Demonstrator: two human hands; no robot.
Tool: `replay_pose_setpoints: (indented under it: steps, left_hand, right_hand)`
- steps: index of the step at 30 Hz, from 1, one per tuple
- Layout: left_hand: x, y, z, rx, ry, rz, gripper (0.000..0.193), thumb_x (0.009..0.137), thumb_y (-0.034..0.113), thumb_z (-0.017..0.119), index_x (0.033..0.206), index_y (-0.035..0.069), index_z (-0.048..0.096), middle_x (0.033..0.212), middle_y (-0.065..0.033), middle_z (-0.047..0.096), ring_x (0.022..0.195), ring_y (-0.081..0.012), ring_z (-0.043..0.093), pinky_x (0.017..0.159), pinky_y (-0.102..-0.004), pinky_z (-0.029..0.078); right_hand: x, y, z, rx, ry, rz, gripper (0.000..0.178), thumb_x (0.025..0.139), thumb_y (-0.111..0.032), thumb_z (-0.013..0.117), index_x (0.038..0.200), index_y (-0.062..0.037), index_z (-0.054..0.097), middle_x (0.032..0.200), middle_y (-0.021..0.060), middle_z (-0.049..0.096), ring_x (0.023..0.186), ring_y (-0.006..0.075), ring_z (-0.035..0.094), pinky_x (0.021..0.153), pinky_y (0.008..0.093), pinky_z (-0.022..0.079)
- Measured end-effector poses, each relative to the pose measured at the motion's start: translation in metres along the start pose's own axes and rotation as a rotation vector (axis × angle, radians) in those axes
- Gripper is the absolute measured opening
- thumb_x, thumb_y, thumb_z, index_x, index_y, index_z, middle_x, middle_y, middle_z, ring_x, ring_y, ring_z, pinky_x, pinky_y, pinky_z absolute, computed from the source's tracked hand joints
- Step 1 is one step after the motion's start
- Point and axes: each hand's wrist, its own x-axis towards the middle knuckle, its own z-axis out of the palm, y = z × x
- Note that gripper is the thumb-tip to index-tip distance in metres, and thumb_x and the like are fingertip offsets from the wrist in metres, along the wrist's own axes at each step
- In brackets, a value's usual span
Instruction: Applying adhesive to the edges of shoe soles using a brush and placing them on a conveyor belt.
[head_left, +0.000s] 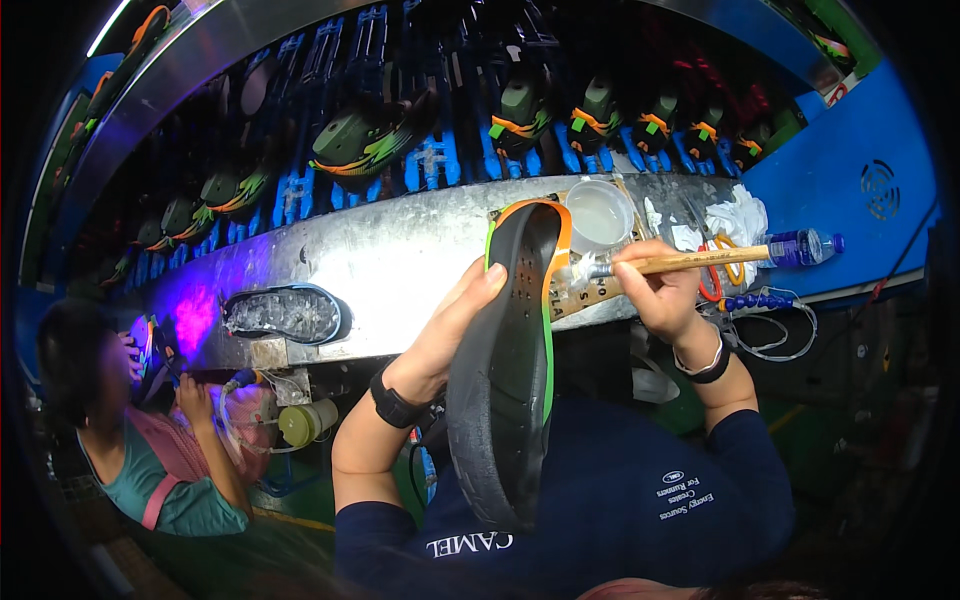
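Shoe (pixel 505 370) at centre, probably light and springy, best held by its sides; clasped in left hand (pixel 452 318), with brush (pixel 705 259) pinched in right hand (pixel 658 292).

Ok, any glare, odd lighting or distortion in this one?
Head view: glare whitens the bench beside the shoe; a purple glow tints the bench's left; fisheye bows its edges, corners go black; deep shadow surrounds the blue clamps; shoe and brush read clearly.

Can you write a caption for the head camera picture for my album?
Left hand holds a dark shoe with orange and green edging; right hand holds a brush beside it.
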Motion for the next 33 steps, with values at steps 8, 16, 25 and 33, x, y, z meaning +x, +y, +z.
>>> replay_pose_setpoints:
  steps: [8, 16, 25, 33]
  left_hand:
    - [0.009, -0.004, -0.004, -0.001, -0.024, 0.065, 0.055, 0.087, 0.032, 0.045, 0.128, 0.001, 0.026, 0.11, -0.0105, 0.047, 0.094, -0.0124, 0.05, 0.079, -0.0258, 0.043]
    - [0.012, -0.002, -0.002, 0.032, 0.009, 0.104, 0.055, 0.087, 0.03, 0.045, 0.13, 0.002, 0.025, 0.112, -0.0095, 0.046, 0.099, -0.0127, 0.048, 0.082, -0.0263, 0.041]
    - [0.019, -0.003, -0.013, 0.091, 0.024, 0.128, 0.065, 0.084, 0.031, 0.052, 0.132, 0.001, 0.019, 0.111, -0.0142, 0.047, 0.095, -0.017, 0.053, 0.076, -0.0275, 0.045]
    - [0.021, 0.001, -0.023, 0.18, 0.055, 0.13, 0.074, 0.081, 0.037, 0.054, 0.133, 0.003, 0.015, 0.105, -0.0167, 0.051, 0.088, -0.0188, 0.057, 0.065, -0.0266, 0.049]
  right_hand:
    - [0.015, 0.007, 0.01, 0.036, 0.18, -0.008, 0.007, 0.078, -0.003, 0.058, 0.084, -0.0011, 0.056, 0.072, 0.0002, 0.054, 0.058, 0.0027, 0.044, 0.051, 0.0165, 0.035]
    - [0.006, 0.0, 0.018, -0.052, 0.071, -0.038, 0.005, 0.078, -0.003, 0.058, 0.082, -0.0012, 0.056, 0.066, -0.0018, 0.051, 0.053, 0.0018, 0.041, 0.046, 0.0168, 0.032]
    - [-0.002, -0.015, 0.023, 0.02, 0.016, -0.024, 0.007, 0.077, -0.003, 0.059, 0.083, -0.0006, 0.057, 0.066, -0.0017, 0.052, 0.052, 0.0019, 0.04, 0.046, 0.0168, 0.032]
    - [-0.006, -0.035, 0.02, -0.116, -0.078, -0.163, 0.008, 0.073, -0.002, 0.061, 0.079, -0.0003, 0.057, 0.066, 0.0064, 0.059, 0.054, 0.0091, 0.055, 0.048, 0.0213, 0.043]
